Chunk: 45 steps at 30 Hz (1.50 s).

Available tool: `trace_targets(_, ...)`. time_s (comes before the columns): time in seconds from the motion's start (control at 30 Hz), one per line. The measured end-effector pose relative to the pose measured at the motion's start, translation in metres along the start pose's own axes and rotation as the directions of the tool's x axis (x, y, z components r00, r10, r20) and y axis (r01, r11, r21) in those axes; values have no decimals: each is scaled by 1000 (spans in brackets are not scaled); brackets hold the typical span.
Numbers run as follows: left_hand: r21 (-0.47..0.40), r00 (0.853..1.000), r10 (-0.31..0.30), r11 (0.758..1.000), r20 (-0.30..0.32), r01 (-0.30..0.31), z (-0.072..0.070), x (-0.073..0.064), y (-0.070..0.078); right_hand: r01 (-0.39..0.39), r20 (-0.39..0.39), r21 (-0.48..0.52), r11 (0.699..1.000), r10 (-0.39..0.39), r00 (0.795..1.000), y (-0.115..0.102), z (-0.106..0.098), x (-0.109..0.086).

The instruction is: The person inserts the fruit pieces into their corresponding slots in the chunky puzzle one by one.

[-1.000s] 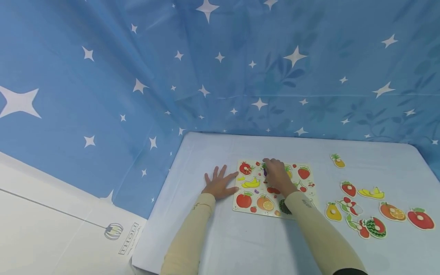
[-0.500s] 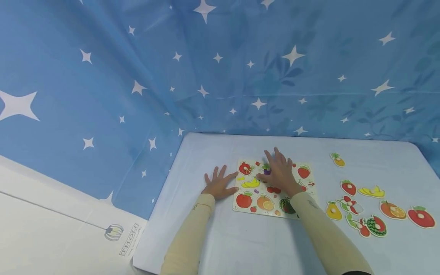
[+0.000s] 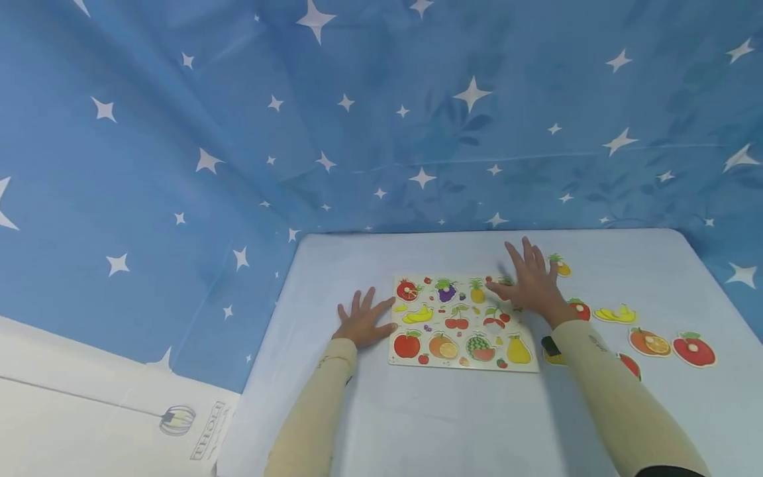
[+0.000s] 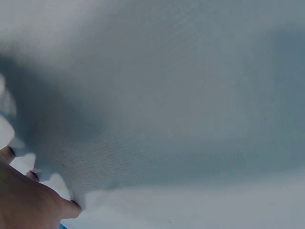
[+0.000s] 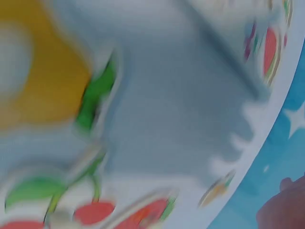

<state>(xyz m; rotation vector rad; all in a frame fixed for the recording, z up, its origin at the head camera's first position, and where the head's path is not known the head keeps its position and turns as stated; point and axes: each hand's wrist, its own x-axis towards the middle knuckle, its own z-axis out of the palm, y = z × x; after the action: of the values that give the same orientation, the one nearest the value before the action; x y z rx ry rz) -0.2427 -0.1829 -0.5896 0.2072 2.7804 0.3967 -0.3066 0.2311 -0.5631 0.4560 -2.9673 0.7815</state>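
Note:
A fruit puzzle board (image 3: 471, 367) lies on the table, with grapes (image 3: 446, 291), bananas, cherries and other fruits in rows. My left hand (image 3: 363, 321) rests with fingers spread at the board's left edge, thumb and a finger touching it; the left wrist view shows part of this hand (image 4: 33, 200). Above the board's upper right corner my right hand (image 3: 532, 281) is spread, holding nothing. Just beyond its fingers lies a loose pineapple piece (image 3: 560, 266). Near its wrist is a strawberry piece (image 3: 579, 309). The right sleeve partly covers a pear piece (image 3: 553, 358) and a watermelon piece (image 3: 629, 366).
Farther right on the white table lie a banana piece (image 3: 616, 315), an orange piece (image 3: 648, 342) and an apple piece (image 3: 694, 350). The right wrist view shows loose cherries (image 5: 95, 212), blurred. A blue starry curtain (image 3: 369, 132) hangs behind the table's far edge.
My right hand's fingers were bent over the grapes; they then spread, and the hand moved right off the grapes toward the loose pieces. My left hand stays at the board's edge. The head view shifted right.

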Motion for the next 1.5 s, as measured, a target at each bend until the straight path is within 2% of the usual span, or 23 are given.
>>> trace_targets(0.23, -13, 1000, -4, 1000, -15, 4, 7, 2, -13, -79, -3, -1, 997, 79, 997, 38, -19, -5)
trace_targets(0.4, -19, 1000, -1, 1000, -6, 1, 5, 3, -9, -133, -9, 7, 991, 134, 991, 64, -29, -4)
trace_targets(0.5, -14, 1000, -2, 1000, 4, 2, 2, 2, -5, -196, 1, 46, 979, 197, 980, 75, -35, 0)
trace_targets(0.67, -16, 1000, -10, 1000, 15, 10, -2, -1, -3, -300, -16, 237, 924, 313, 950, 81, -34, 3)
trace_targets(0.77, -22, 1000, -10, 1000, 15, 10, -4, -2, -1, -330, -41, 293, 897, 357, 933, 84, -31, 2)
trace_targets(1.07, -25, 1000, -13, 1000, 14, 13, -5, -5, 4, -346, -137, 284, 894, 395, 908, 89, -24, 6)
trace_targets(1.23, -11, 1000, 13, 1000, 19, -13, -7, -7, 7, -398, -117, 246, 884, 435, 893, 94, -26, 8)
trace_targets(1.5, -29, 1000, 3, 1000, 11, -2, -11, -7, 3, -349, -112, 234, 907, 382, 917, 79, -29, 16)
